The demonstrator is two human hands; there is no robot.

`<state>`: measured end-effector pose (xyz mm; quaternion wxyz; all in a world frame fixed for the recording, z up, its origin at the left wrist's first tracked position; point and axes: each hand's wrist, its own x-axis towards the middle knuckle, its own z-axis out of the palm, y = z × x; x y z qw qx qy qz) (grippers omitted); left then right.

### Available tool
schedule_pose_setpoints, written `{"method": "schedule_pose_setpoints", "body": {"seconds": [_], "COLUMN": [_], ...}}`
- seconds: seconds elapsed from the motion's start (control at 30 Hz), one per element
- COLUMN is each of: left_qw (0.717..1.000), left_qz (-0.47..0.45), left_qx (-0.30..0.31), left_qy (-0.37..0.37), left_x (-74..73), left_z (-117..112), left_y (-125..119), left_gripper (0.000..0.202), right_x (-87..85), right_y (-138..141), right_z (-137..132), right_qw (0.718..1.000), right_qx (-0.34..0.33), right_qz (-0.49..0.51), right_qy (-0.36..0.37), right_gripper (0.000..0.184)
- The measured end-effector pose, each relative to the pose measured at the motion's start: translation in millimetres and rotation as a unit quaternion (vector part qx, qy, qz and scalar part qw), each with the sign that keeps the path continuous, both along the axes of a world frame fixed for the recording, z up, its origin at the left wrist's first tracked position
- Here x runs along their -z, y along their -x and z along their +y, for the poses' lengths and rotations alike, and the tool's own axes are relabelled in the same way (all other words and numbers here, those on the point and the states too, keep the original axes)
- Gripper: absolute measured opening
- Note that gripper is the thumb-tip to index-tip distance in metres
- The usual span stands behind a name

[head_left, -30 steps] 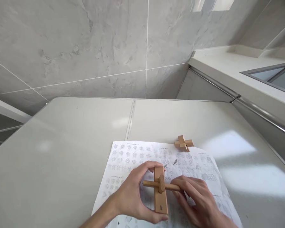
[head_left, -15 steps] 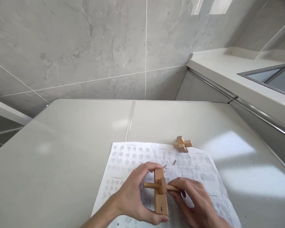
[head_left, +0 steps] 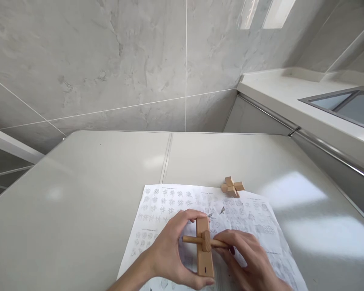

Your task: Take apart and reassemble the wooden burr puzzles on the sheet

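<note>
My left hand (head_left: 177, 250) grips a flat wooden block (head_left: 204, 262) by its two ends, thumb at the near end and fingers at the far end. Across the middle of the block sits a short rounded wooden piece (head_left: 206, 241), with a thin wooden dowel (head_left: 190, 239) passing crosswise by it. The dowel sticks out on both sides. My right hand (head_left: 248, 256) pinches its right end between thumb and fingers. A small dark mark shows near the block's near end. How the pieces join underneath is hidden.
A printed instruction sheet (head_left: 166, 218) with small diagrams lies under both hands on the pale table (head_left: 87, 194). Beyond them, a cross-shaped wooden puzzle piece (head_left: 232, 187) rests at the sheet's far edge. To the right runs a white counter (head_left: 273, 87) with a recessed sink.
The view has tilted slightly, so everything sits a little lower. Both hands keep the same hold on the block and dowel, with hardly any movement.
</note>
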<state>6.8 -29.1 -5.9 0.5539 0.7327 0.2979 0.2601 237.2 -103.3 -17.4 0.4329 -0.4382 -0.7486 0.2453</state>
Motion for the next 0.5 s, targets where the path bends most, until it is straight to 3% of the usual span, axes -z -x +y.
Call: {"method": "schedule_pose_setpoints", "body": {"seconds": [0.23, 0.5], "left_qw": [1.0, 0.998], "left_qz": [0.002, -0.009], "left_qx": [0.019, 0.021], "left_qy": [-0.02, -0.052], "left_x": [0.5, -2.8], "left_z": [4.8, 4.5], "left_y": [2.7, 3.0], "left_gripper": [0.103, 0.105], "right_x": [2.0, 1.0], "right_y": [-2.4, 6.1], "right_z": [-3.5, -2.7], "right_qw": [0.999, 0.996], "right_qx": [-0.022, 0.044], "right_qz": [0.012, -0.032], "right_qy": [0.025, -0.068], "right_gripper": [0.017, 0.012]}}
